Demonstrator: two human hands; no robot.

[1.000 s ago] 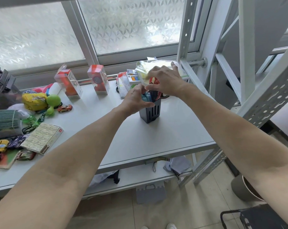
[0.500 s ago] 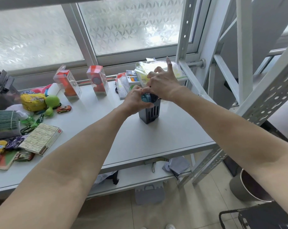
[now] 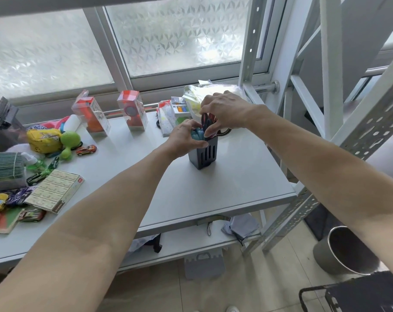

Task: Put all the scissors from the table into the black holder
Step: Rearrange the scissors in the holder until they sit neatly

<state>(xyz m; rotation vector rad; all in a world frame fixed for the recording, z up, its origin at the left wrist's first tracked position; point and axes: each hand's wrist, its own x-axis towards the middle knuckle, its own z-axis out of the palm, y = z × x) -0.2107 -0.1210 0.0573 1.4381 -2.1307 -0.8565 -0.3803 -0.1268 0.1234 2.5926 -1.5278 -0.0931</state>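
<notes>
The black slotted holder (image 3: 204, 154) stands upright on the grey table (image 3: 236, 176), right of the middle. Blue scissor handles (image 3: 197, 133) poke out of its top. My left hand (image 3: 186, 138) wraps the holder's upper left rim, next to the blue handles. My right hand (image 3: 224, 113) is above the holder, fingers pinched on scissors with dark red handles (image 3: 207, 122) whose lower part sits inside the holder. Another pair of scissors (image 3: 224, 131) lies on the table just behind the holder, partly hidden by my right hand.
Boxed toys (image 3: 132, 113), a white packet and a plastic bag line the window side. Toy cars, a green toy (image 3: 69, 140), a flat carton (image 3: 56, 192) and other clutter fill the table's left. A metal rack post (image 3: 249, 52) rises at the right; a bin (image 3: 344, 251) stands on the floor.
My right hand has lifted a little from the holder's top and now pinches the red-handled scissors, which stick up above the rim. My left hand stays on the holder.
</notes>
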